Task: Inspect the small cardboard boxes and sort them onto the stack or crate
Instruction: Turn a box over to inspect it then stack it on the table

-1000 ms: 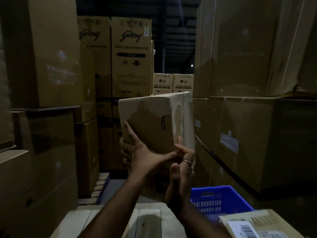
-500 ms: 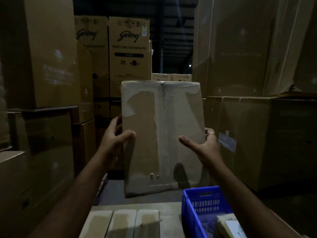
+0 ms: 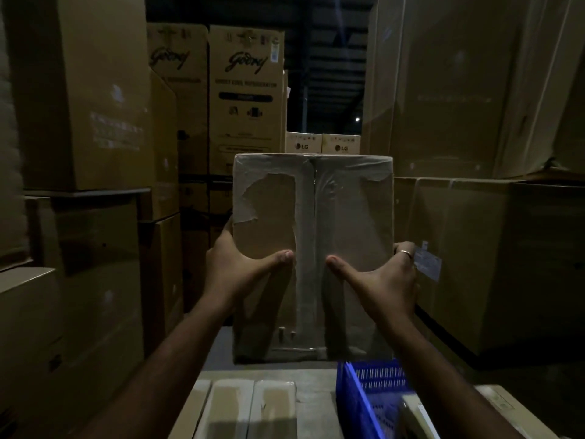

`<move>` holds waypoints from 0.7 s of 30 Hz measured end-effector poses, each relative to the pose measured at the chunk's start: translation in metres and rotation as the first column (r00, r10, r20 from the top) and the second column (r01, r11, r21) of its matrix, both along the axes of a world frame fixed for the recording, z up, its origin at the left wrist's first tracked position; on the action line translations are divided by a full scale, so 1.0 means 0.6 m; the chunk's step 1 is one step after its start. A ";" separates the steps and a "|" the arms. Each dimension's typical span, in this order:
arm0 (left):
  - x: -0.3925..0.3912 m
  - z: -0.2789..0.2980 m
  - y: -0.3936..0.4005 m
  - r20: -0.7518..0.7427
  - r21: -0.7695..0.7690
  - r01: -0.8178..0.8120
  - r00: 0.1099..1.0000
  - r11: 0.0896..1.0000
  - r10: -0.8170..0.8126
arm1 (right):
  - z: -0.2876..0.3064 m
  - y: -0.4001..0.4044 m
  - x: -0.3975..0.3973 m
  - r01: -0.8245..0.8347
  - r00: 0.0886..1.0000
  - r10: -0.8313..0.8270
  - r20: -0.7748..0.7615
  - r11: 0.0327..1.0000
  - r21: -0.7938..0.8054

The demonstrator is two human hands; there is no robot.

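- Holding a small cardboard box (image 3: 311,258) upright at chest height, the person presents its broad taped face to the camera; the box is clear of the worktop (image 3: 313,380) below and touches nothing but the hands.
- Left hand (image 3: 235,267): grip closed on the box's left edge, thumb laid across the front face, fingers wrapped out of sight behind.
- Right hand (image 3: 384,278): grip closed on the right edge in the same manner, thumb on the front, a ring (image 3: 404,253) showing on one finger at the edge.
- Condition noted: clear tape runs down the centre seam; the outer paper is torn away in patches near the top left and top right of the face. No label is legible in this light.
- Step in hand, as judged: inspection of this face, sorting not yet begun.
- Destinations in view: a row of similar boxes (image 3: 250,407) lies flat on the worktop below; a blue crate (image 3: 375,394) stands to the lower right, with another box (image 3: 418,416) partly in it.
- Next move, as judged: settle whether the torn face decides stack or crate, then lower the box with both hands, clearing the crate's near rim and setting it flat without disturbing the row.
- Risk: smooth tape under the thumbs may slip.
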State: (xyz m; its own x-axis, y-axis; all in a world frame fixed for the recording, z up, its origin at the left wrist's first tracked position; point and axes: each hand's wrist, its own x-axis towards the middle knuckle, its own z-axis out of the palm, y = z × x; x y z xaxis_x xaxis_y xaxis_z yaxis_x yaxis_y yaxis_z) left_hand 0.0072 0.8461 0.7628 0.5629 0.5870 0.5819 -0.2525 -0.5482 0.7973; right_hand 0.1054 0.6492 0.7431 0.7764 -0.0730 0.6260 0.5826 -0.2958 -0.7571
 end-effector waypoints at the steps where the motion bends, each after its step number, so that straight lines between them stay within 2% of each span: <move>1: 0.000 0.000 -0.003 0.004 -0.004 -0.015 1.000 1.000 0.015 | 0.002 0.000 0.000 0.011 1.000 -0.011 0.010 1.000 0.006; 6: 0.003 -0.002 -0.003 -0.008 0.023 -0.016 1.000 1.000 0.016 | 0.001 0.005 -0.004 0.065 0.997 -0.065 0.041 0.998 -0.003; 9: -0.003 0.002 0.004 -0.005 -0.028 -0.001 1.000 1.000 0.001 | 0.003 0.002 -0.007 0.025 0.998 -0.024 0.059 1.000 -0.017; 11: -0.012 0.006 0.020 -0.013 -0.082 0.033 0.999 0.996 -0.034 | 0.008 -0.008 -0.003 -0.181 0.983 0.178 0.043 0.980 0.082; 14: -0.025 0.009 0.050 0.019 -0.146 0.108 0.994 0.983 -0.107 | 0.015 -0.030 0.000 -0.495 0.868 0.493 0.064 0.844 0.208; 18: -0.036 0.007 0.072 0.050 -0.169 0.127 0.991 0.977 -0.121 | 0.020 -0.053 0.010 -0.623 0.779 0.625 0.049 0.763 0.174; 21: -0.031 0.003 0.104 0.080 -0.182 0.180 0.983 0.967 -0.168 | 0.017 -0.062 0.032 -0.643 0.732 0.678 -0.060 0.718 0.266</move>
State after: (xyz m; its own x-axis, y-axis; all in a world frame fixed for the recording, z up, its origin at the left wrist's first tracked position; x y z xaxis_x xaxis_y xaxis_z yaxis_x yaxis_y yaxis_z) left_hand -0.0112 0.9088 0.7647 0.6316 0.5851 0.5087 -0.3839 -0.3339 0.8609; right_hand 0.1243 0.6123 0.7532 0.7556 0.3764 0.5362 0.4475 0.3011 -0.8420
